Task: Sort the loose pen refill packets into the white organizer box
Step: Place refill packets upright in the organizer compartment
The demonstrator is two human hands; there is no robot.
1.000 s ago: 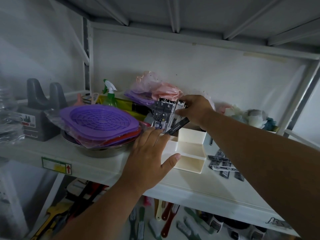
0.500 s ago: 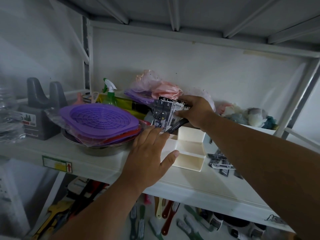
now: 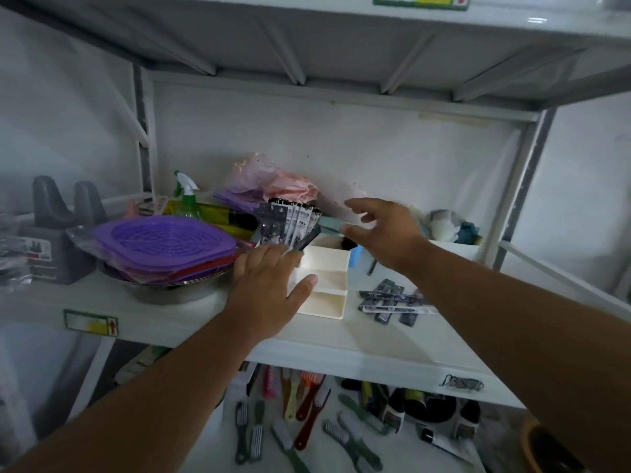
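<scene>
With the left hand (image 3: 269,285) flat against the box (image 3: 324,281) and the right hand (image 3: 382,230) spread empty, the leaning packets (image 3: 290,221) could topple out; loose packets (image 3: 392,302) wait toward the shelf's front edge.

— Where's your white organizer box (image 3: 327,285)?

— On the shelf in front of you, a stepped white box with open compartments rising toward the far side.

— And your refill packets?

— One bunch of packets (image 3: 290,225) stands upright, fanned, at its far left corner. The loose packets (image 3: 392,302) lie flat just right of it, dark and overlapping.
</scene>
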